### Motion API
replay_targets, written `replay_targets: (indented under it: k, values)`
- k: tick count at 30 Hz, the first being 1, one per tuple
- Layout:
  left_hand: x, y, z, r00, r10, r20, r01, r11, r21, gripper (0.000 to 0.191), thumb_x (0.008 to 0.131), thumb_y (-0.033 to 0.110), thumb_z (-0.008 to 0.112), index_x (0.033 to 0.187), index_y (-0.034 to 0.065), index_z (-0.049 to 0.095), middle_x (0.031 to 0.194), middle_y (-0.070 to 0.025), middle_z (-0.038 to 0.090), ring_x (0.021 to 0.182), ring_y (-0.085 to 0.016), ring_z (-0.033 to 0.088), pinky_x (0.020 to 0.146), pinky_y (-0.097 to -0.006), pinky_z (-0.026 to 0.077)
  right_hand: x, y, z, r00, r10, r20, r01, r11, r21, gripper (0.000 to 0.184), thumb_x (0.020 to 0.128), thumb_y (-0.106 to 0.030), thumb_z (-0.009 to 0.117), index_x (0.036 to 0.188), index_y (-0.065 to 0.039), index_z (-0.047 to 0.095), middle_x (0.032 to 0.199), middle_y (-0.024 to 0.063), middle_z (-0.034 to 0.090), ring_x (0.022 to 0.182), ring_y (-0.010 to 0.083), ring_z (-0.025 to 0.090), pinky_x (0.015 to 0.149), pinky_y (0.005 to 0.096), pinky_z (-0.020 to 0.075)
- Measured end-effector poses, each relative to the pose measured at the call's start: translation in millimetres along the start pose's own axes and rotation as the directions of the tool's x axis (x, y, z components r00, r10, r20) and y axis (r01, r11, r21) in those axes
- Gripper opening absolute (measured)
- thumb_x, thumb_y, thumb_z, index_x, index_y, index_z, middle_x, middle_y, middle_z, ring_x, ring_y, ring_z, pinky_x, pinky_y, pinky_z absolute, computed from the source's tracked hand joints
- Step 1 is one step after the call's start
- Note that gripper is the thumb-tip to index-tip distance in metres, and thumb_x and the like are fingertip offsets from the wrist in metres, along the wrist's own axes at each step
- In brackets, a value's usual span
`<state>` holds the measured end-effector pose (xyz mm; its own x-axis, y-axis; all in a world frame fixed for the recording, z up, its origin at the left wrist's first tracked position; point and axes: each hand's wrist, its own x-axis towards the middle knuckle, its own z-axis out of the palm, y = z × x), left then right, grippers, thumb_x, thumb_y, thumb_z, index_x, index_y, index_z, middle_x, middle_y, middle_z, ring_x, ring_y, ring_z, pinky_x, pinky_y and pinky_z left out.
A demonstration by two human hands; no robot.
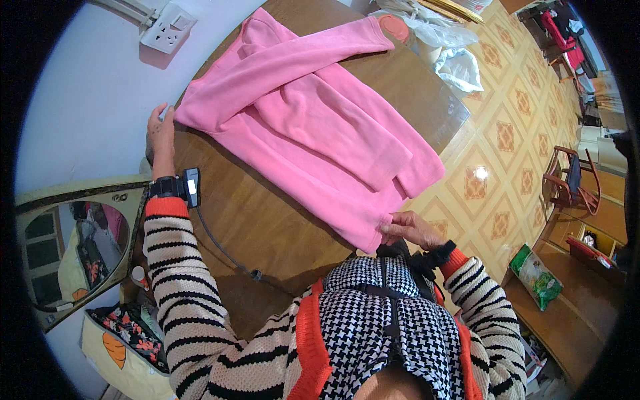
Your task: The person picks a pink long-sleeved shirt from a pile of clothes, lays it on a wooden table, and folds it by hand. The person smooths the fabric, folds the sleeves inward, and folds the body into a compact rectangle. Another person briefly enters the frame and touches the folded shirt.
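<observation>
A pink long-sleeved fleece top lies on a brown wooden table. One sleeve crosses its upper part and ends near the table's far side; the other lies lengthwise over the body. My left hand is at the garment's left corner by the wall, fingers slightly apart; whether it grips the cloth is unclear. At the near lower corner, my right hand pinches the edge of the fabric between thumb and fingers. A black strap with a small grey device is on my left wrist, its cable running across the tabletop.
A wall socket is at upper left. Below it leans a framed oval mirror, with a small white bottle beside it. Plastic bags and a red lid are beyond the table. A wooden chair stands on the tiled floor.
</observation>
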<state>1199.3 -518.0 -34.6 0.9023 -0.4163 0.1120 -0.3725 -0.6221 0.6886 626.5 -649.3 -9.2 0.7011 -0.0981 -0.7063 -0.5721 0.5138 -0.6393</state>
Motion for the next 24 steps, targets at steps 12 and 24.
replay_targets:
  k: [12,24]
  values:
    - [-109,67,-18,0.979,-0.159,0.127,0.201,0.858,-0.472,0.027,0.084,0.016,0.06,0.11,0.007,0.057,0.1,0.0006,0.057,0.084,-0.008,0.051,0.069,-0.0211,0.042,-2,12,6,0.99,-0.125,-0.068,0.137,0.964,0.227,0.024,0.087,-0.03,0.057,0.083,-0.006,0.059,0.073,0.0014,0.061,0.065,0.0073,0.057,0.062,0.0207,0.0461]
    - [-333,180,33,0.406,0.075,0.911,0.558,0.769,-0.311,0.032,0.081,0.015,0.062,0.11,0.0035,0.056,0.104,-0.0047,0.06,0.092,-0.012,0.056,0.075,-0.0275,0.048,-35,-87,-6,0.787,-0.612,-0.084,0.618,0.78,0.099,0.029,0.089,-0.028,0.048,0.094,-0.001,0.058,0.071,0.0032,0.058,0.063,0.0115,0.055,0.06,0.0211,0.0426]
